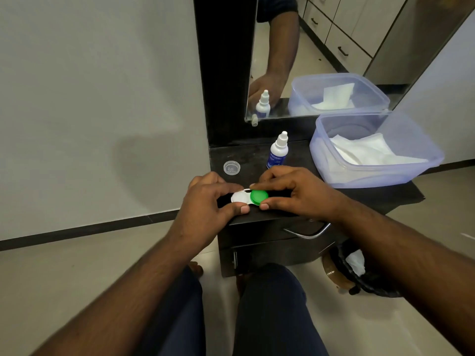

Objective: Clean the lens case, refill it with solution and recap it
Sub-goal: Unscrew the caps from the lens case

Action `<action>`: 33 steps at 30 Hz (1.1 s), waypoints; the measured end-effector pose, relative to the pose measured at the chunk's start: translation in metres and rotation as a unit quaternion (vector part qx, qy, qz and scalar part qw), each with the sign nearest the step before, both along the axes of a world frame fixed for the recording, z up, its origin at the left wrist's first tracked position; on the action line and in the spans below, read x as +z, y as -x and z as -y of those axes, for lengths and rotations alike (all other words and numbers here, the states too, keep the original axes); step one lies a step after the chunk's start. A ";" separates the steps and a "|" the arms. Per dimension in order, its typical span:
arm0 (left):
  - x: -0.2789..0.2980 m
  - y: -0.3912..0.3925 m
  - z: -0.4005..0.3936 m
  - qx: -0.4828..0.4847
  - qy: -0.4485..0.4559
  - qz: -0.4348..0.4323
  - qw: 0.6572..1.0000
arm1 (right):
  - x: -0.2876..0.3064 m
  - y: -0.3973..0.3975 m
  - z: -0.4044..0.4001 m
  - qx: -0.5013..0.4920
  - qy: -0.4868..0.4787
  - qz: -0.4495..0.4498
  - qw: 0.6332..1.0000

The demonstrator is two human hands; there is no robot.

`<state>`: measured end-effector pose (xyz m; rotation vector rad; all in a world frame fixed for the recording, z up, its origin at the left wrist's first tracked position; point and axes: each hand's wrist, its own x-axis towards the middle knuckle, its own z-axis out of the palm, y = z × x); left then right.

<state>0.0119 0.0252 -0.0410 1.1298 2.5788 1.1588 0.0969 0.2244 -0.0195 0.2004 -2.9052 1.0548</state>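
**Nearly botched the lens case right at the edge**

I had the small white plastic lens case (240,197) near the front edge of the black desk (359,199). My left hand (210,201) pinched the white end, and my right hand (295,191) had fingers curled round the round green screw cap (259,196). Risk as I saw it: twist too hard or crooked and the cap cross-threads, or the case skids off the edge. The white solution bottle (277,150) stood just behind, easy to knock over.

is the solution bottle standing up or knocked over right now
Upright. The solution bottle stands on the black cabinet top, its white nozzle pointing up, behind the right hand; neither hand touches it.
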 end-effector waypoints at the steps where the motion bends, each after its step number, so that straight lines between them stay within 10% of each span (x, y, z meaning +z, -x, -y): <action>1: -0.001 0.000 0.001 0.002 -0.008 0.000 1.000 | -0.001 0.000 -0.001 0.004 0.007 0.002 1.000; 12: 0.001 0.000 0.001 -0.003 -0.021 -0.012 1.000 | 0.000 -0.008 0.000 -0.036 0.143 0.028 0.989; 33: 0.002 0.000 0.000 -0.010 -0.027 -0.003 1.000 | -0.004 -0.007 0.005 -0.016 0.101 -0.031 0.994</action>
